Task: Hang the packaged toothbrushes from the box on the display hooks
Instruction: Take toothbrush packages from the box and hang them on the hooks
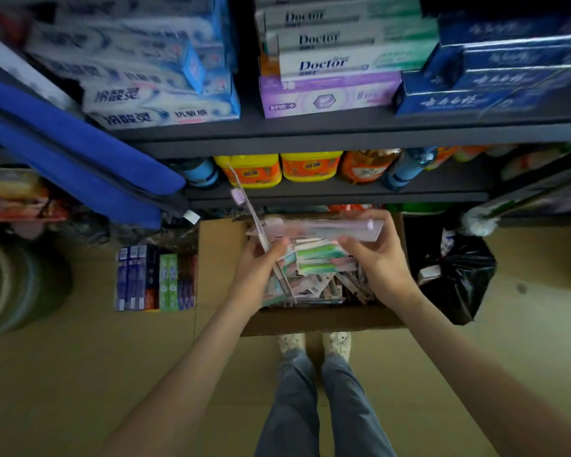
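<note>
1. The cardboard box [218, 258] stands on the floor at the foot of the shelf [310, 133], and a loose heap of toothbrush packs [320, 268] fills it. No display hooks show in the view and no pack is seen hung, so I judge the task to be near its start, with almost the whole load left to do.
2. Above the box's left half, the left hand [261, 262] holds a pink pack [244, 199]. Its fingers [279, 244] are curled narrowly round the lower part. The pack stands steeply and leans away from the box toward the shelf.
3. Above the box's right half, the right hand [373, 255] pinches a second pack [327, 225] by its right end, fingers [384, 222] on top and thumb beneath. This pack lies crosswise over the heap, clear of it. Its left end reaches the upright pack, but blur hides whether they touch.
4. Both packs are out of the box but not hung; each calls for a hook, which must lie outside the view.
</note>
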Motion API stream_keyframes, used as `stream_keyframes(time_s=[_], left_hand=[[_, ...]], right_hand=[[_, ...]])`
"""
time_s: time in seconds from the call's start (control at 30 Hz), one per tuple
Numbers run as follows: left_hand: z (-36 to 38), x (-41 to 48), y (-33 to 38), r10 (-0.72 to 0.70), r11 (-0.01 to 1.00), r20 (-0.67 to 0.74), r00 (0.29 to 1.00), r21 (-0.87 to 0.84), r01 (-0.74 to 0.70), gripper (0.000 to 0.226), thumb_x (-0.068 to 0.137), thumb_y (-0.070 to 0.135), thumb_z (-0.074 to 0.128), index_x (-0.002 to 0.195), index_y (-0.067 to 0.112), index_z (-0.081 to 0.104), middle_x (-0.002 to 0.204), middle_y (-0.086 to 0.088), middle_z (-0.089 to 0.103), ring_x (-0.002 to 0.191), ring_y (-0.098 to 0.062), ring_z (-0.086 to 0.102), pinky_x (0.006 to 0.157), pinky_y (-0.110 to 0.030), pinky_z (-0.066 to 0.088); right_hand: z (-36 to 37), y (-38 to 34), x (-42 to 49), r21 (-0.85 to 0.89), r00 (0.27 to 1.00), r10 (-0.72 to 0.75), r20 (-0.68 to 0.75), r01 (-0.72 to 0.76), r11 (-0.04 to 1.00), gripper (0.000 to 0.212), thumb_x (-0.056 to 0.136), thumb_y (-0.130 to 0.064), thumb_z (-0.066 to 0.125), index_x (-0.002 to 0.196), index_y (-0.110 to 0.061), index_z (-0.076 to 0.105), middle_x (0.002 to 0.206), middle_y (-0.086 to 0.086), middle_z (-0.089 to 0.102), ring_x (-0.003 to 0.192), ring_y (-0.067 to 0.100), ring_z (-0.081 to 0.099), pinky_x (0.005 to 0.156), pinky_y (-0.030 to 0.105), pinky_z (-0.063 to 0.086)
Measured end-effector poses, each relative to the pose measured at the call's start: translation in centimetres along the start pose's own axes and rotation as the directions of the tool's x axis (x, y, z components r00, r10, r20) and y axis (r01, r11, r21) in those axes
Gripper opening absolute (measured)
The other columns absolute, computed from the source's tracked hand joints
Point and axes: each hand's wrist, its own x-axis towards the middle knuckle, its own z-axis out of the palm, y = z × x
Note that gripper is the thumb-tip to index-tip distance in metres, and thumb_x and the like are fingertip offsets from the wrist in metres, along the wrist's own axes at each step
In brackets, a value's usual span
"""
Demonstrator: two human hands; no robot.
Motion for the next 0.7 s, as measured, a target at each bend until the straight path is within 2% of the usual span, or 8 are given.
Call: stream_keyframes(time_s=[0.07, 0.13, 0.27, 0.37, 0.43, 0.5, 0.6, 0.7], left_hand=[[-0.2, 0.1, 0.3, 0.009, 0.999, -0.008, 1.000, -0.036, -0.009, 0.012, 0.088, 0.024, 0.068, 0.097, 0.020, 0.062, 0.096, 0.000, 0.070, 0.097, -0.019, 0.068, 0.088, -0.037, 0.054], [-0.3, 0.1, 0.5, 0.019, 0.997, 0.005, 1.000, -0.072, -0.018, 0.013, 0.088, 0.021, 0.067, 0.099, 0.018, 0.062, 0.093, 0.001, 0.070, 0.092, -0.016, 0.068, 0.085, -0.033, 0.054], [-0.4, -0.5, 1.3, 0.050, 0.993, 0.046, 0.998, -0.109, -0.045, 0.024, 0.090, 0.017, 0.064, 0.112, 0.009, 0.059, 0.096, 0.001, 0.072, 0.090, -0.014, 0.070, 0.072, -0.023, 0.055], [-0.9, -0.8, 1.9, 0.078, 0.991, 0.022, 0.997, -0.115, -0.075, 0.033, 0.086, 0.024, 0.070, 0.112, 0.008, 0.059, 0.105, -0.008, 0.068, 0.101, -0.022, 0.068, 0.083, -0.031, 0.056], [-1.2, -1.3, 2.6, 0.113, 0.991, 0.024, 0.993, -0.081, -0.111, 0.046, 0.078, 0.035, 0.077, 0.113, 0.011, 0.060, 0.110, -0.009, 0.068, 0.107, -0.026, 0.065, 0.092, -0.039, 0.052], [-1.4, -1.8, 3.4, 0.149, 0.988, 0.052, 0.987, -0.059, -0.146, 0.051, 0.076, 0.039, 0.079, 0.115, 0.013, 0.060, 0.110, -0.006, 0.069, 0.105, -0.022, 0.067, 0.094, -0.042, 0.051], [-1.6, -2.6, 5.2, 0.205, 0.977, 0.082, 0.975, -0.075, -0.199, 0.041, 0.077, 0.032, 0.078, 0.111, 0.017, 0.061, 0.106, -0.003, 0.069, 0.102, -0.019, 0.067, 0.093, -0.043, 0.051], [-1.9, -3.8, 7.4, 0.281, 0.960, 0.125, 0.951, -0.041, -0.278, 0.042, 0.074, 0.038, 0.076, 0.112, 0.026, 0.062, 0.113, -0.005, 0.068, 0.108, -0.022, 0.064, 0.098, -0.046, 0.049]], right_hand=[[-0.1, -0.2, -0.6, -0.054, 1.000, -0.008, -0.010, 0.007, 0.999, 0.037, 0.076, -0.022, 0.074, 0.106, -0.018, 0.051, 0.115, 0.008, 0.061, 0.108, 0.025, 0.062, 0.090, 0.057, 0.051], [-0.3, -0.2, -0.8, -0.107, 0.999, -0.025, -0.033, 0.021, 0.994, 0.036, 0.077, -0.018, 0.076, 0.105, -0.019, 0.053, 0.116, 0.015, 0.058, 0.107, 0.025, 0.062, 0.088, 0.056, 0.052], [-0.8, -0.6, -0.9, -0.321, 0.998, -0.061, -0.018, 0.052, 0.946, 0.035, 0.076, -0.018, 0.081, 0.101, -0.025, 0.057, 0.106, 0.002, 0.059, 0.103, 0.018, 0.060, 0.089, 0.047, 0.052], [-0.9, -1.5, -1.2, -0.479, 0.996, -0.061, 0.068, 0.086, 0.874, 0.043, 0.076, -0.016, 0.080, 0.113, -0.021, 0.057, 0.103, -0.012, 0.055, 0.096, -0.005, 0.054, 0.086, 0.020, 0.048], [-0.8, -2.2, -1.3, -0.569, 0.993, -0.010, 0.114, 0.073, 0.819, 0.057, 0.078, -0.015, 0.079, 0.128, -0.022, 0.052, 0.102, -0.015, 0.051, 0.093, -0.011, 0.051, 0.079, 0.004, 0.042], [-0.6, -2.7, -1.3, -0.640, 0.990, 0.054, 0.133, 0.045, 0.767, 0.068, 0.079, -0.018, 0.078, 0.137, -0.025, 0.045, 0.107, -0.009, 0.047, 0.095, -0.003, 0.050, 0.082, 0.007, 0.041], [0.0, -4.0, -1.2, -0.716, 0.979, 0.129, 0.156, 0.022, 0.697, 0.070, 0.080, -0.019, 0.076, 0.142, -0.019, 0.042, 0.123, -0.002, 0.037, 0.116, 0.013, 0.042, 0.100, 0.023, 0.039], [1.2, -5.9, -1.5, -0.813, 0.976, 0.117, 0.184, 0.084, 0.577, 0.068, 0.082, -0.019, 0.071, 0.142, -0.013, 0.040, 0.132, 0.004, 0.041, 0.122, 0.020, 0.042, 0.094, 0.021, 0.035]])
